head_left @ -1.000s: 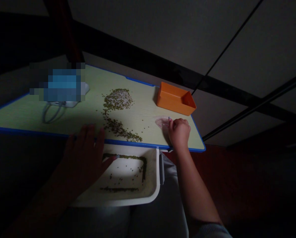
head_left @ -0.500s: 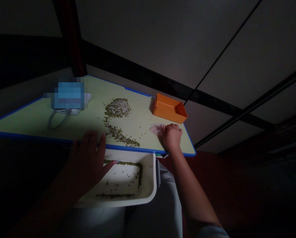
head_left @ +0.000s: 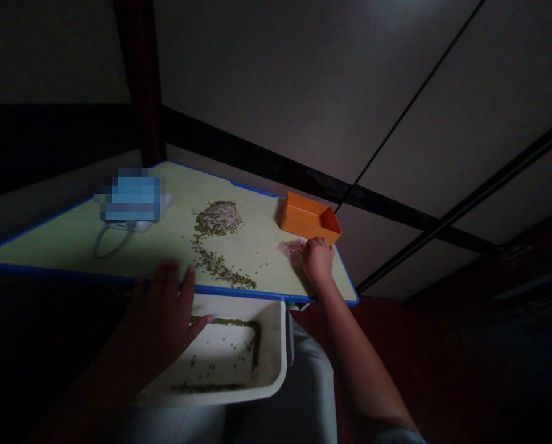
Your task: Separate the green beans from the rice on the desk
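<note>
My right hand (head_left: 318, 259) is closed at the right end of the table, fingers pressed together at the edge of a thin, pinkish, see-through thing (head_left: 289, 249) whose exact kind is unclear. My left hand (head_left: 162, 302) is open with fingers spread, its fingertips by the table's front edge and its thumb over a white basin (head_left: 279, 370). Small green beans mixed with pale grains form a pile (head_left: 218, 219) on the table (head_left: 252, 216). A looser trail of beans (head_left: 220, 268) runs from it towards the front edge. Green beans also line the basin's bottom edges.
An orange open box (head_left: 306, 216) stands behind my right hand. On the table's left lies a pale device (head_left: 139, 225) with a blurred blue top and a grey cable loop (head_left: 100, 246). Dark-trimmed panels (head_left: 276, 92) rise behind the table. The basin sits over my lap, below the table edge.
The whole scene sits slightly lower and further left as the camera tilts. My right hand stays closed at the pinkish thing, now appearing closer to the orange box. My left hand remains spread.
</note>
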### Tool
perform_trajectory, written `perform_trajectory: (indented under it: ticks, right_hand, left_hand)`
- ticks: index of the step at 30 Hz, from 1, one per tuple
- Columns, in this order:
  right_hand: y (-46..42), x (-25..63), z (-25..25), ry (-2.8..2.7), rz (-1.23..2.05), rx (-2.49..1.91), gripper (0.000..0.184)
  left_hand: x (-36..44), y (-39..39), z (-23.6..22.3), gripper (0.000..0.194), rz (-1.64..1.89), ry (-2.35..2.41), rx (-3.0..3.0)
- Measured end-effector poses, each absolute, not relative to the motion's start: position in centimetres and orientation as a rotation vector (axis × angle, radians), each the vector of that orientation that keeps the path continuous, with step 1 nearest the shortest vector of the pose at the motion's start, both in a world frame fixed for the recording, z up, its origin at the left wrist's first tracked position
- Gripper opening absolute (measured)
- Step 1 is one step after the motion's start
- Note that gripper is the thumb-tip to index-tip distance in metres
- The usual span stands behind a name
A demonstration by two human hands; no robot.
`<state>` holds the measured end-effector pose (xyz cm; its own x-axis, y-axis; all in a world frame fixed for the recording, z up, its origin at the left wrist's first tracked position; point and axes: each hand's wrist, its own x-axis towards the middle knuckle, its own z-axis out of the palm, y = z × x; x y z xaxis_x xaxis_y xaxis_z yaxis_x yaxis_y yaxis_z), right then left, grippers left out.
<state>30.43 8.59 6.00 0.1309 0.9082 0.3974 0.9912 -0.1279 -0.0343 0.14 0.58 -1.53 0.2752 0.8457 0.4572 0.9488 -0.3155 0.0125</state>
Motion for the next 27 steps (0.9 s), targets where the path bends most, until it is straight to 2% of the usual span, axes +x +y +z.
perform_trajectory:
  ticks: [5,11,27]
  right_hand:
    - [11.2,27.6,7.3,-2.102,-0.247,-1.909,0.034]
    - [13.8,24.4,6.7,-2.311,-0.131,-1.723,0.033]
    - [11.2,27.0,5.2,-2.498,-0.002,-1.338,0.03]
  left_hand:
    - [-0.1,0.8,-2.2,0.076,-0.585,-1.649,-2.26]
    - [-0.5,0.9,-3.0,0.078,-0.554,-1.639,-2.198]
    - [-0.8,0.5,-1.4,0.08,-0.37,-1.576,-2.199]
